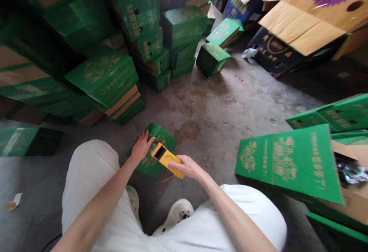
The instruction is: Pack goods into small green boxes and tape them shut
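A small green carton [156, 140] lies on the concrete floor just ahead of my knees. My left hand [140, 147] rests on its left part, fingers curved over the top. My right hand [185, 166] grips a yellow tool [166, 158] with a dark rectangular window. The tool is held over the carton's near right side. My legs in white trousers and white shoes [175, 213] fill the bottom of the view.
Stacks of green cartons [143, 33] rise at the left and back. A large open green carton [290, 162] stands at the right. Brown and dark boxes [304, 18] are piled at the back right. Bare stained floor [218, 106] lies in the middle.
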Tool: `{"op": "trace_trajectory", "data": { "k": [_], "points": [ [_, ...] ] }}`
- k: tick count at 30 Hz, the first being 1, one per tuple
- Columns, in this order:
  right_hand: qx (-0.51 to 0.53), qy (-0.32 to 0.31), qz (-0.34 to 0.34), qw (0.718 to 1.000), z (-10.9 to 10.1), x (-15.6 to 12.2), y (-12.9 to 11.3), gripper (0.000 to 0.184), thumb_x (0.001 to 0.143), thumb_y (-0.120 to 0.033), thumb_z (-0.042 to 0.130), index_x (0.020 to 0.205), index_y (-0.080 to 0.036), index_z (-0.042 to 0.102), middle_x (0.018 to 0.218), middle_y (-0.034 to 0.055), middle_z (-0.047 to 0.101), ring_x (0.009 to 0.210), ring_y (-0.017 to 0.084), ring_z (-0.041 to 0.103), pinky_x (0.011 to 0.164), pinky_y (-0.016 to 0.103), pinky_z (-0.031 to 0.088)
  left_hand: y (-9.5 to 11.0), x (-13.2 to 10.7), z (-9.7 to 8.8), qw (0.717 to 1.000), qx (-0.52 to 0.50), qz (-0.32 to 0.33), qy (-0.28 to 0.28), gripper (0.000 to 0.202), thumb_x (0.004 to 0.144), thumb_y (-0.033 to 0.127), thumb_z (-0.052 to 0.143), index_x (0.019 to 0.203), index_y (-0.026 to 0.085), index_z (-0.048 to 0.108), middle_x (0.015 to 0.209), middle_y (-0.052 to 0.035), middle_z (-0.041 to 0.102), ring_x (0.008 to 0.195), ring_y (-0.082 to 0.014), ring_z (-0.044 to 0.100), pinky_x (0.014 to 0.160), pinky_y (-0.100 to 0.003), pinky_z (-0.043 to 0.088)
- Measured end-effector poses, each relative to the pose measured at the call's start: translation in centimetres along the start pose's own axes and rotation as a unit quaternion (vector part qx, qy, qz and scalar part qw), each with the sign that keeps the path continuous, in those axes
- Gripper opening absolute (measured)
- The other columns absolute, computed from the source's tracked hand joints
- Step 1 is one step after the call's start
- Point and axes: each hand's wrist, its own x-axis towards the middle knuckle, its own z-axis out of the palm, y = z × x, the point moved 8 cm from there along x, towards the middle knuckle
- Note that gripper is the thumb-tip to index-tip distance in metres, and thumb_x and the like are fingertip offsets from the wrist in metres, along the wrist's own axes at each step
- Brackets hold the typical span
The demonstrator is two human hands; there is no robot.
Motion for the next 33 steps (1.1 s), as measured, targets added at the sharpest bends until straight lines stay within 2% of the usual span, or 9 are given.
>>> {"op": "trace_trajectory", "data": {
  "k": [3, 5, 9, 14, 21, 24, 27, 33],
  "points": [
    [0.004, -0.020, 0.025, 0.999, -0.8, -2.1, 3.1, 0.052, 0.086, -0.066, 0.064, 0.091, -0.015, 0.072, 0.081, 0.0030, 0.071, 0.074, 0.017, 0.061, 0.058, 0.022, 0.038, -1.4, 0.4, -0.9, 0.999, -0.002, -0.044, -0.006, 0.076, 0.103, 0.068, 0.025, 0.159, 0.020, 0.044, 0.154, -0.0191, 0.053, 0.135, -0.0405, 0.057, 0.107, -0.051, 0.046],
    [0.021, -0.025, 0.036, 0.999, -1.1, -3.2, 5.0, 0.052, 0.087, -0.065, 0.063, 0.092, -0.014, 0.071, 0.081, 0.0029, 0.071, 0.073, 0.017, 0.061, 0.058, 0.021, 0.039, -2.4, 0.9, -1.2, 0.998, -0.007, -0.066, -0.013, 0.076, 0.103, 0.069, 0.024, 0.158, 0.021, 0.046, 0.143, -0.0202, 0.063, 0.128, -0.0407, 0.062, 0.103, -0.051, 0.047],
    [0.037, -0.031, 0.053, 0.997, -0.9, -3.3, 7.1, 0.055, 0.087, -0.067, 0.061, 0.098, -0.014, 0.072, 0.087, 0.0051, 0.074, 0.076, 0.019, 0.064, 0.059, 0.022, 0.040, -3.6, 1.7, -1.3, 0.997, -0.012, -0.081, -0.011, 0.076, 0.102, 0.071, 0.024, 0.157, 0.023, 0.049, 0.138, -0.0203, 0.067, 0.127, -0.0405, 0.063, 0.101, -0.050, 0.048],
    [-0.040, -0.014, 0.063, 0.997, -0.8, -0.8, 6.6, 0.054, 0.088, -0.067, 0.061, 0.094, -0.015, 0.075, 0.087, 0.0064, 0.075, 0.080, 0.021, 0.066, 0.058, 0.022, 0.039, -3.4, 1.5, -1.2, 0.997, -0.010, -0.076, -0.008, 0.078, 0.102, 0.070, 0.022, 0.156, 0.021, 0.049, 0.138, -0.0212, 0.067, 0.127, -0.0410, 0.063, 0.101, -0.050, 0.048],
    [-0.104, -0.001, 0.086, 0.991, -1.3, 1.8, 5.6, 0.051, 0.092, -0.062, 0.061, 0.099, -0.015, 0.078, 0.091, 0.0081, 0.076, 0.083, 0.021, 0.069, 0.060, 0.023, 0.039, -3.0, 1.0, -1.3, 0.996, -0.039, -0.074, -0.006, 0.078, 0.103, 0.068, 0.021, 0.156, 0.018, 0.049, 0.144, -0.0204, 0.063, 0.132, -0.0385, 0.060, 0.105, -0.048, 0.046],
    [-0.117, -0.001, 0.091, 0.989, -1.4, 2.0, 5.5, 0.054, 0.092, -0.065, 0.060, 0.097, -0.014, 0.077, 0.091, 0.0085, 0.076, 0.082, 0.021, 0.068, 0.059, 0.023, 0.038, -3.1, 1.1, -1.1, 0.995, -0.065, -0.072, -0.017, 0.081, 0.099, 0.072, 0.036, 0.160, 0.019, 0.041, 0.153, -0.0192, 0.055, 0.138, -0.0382, 0.055, 0.108, -0.047, 0.044],
    [-0.112, -0.002, 0.094, 0.989, -1.2, 2.0, 5.6, 0.056, 0.091, -0.067, 0.059, 0.095, -0.014, 0.076, 0.091, 0.0088, 0.076, 0.082, 0.021, 0.068, 0.059, 0.023, 0.038, -3.0, 1.3, -0.9, 0.993, -0.090, -0.062, -0.038, 0.096, 0.089, 0.074, 0.057, 0.164, 0.019, 0.032, 0.158, -0.0185, 0.049, 0.142, -0.0375, 0.051, 0.109, -0.044, 0.043],
    [-0.088, -0.001, 0.099, 0.991, -0.9, 1.7, 5.7, 0.057, 0.091, -0.067, 0.059, 0.095, -0.013, 0.076, 0.090, 0.0082, 0.075, 0.081, 0.020, 0.067, 0.057, 0.022, 0.037, -2.7, 1.2, -1.4, 0.994, -0.072, -0.053, -0.057, 0.090, 0.092, 0.075, 0.051, 0.162, 0.022, 0.035, 0.155, -0.0174, 0.053, 0.141, -0.0390, 0.052, 0.108, -0.045, 0.043]
  ]
}}
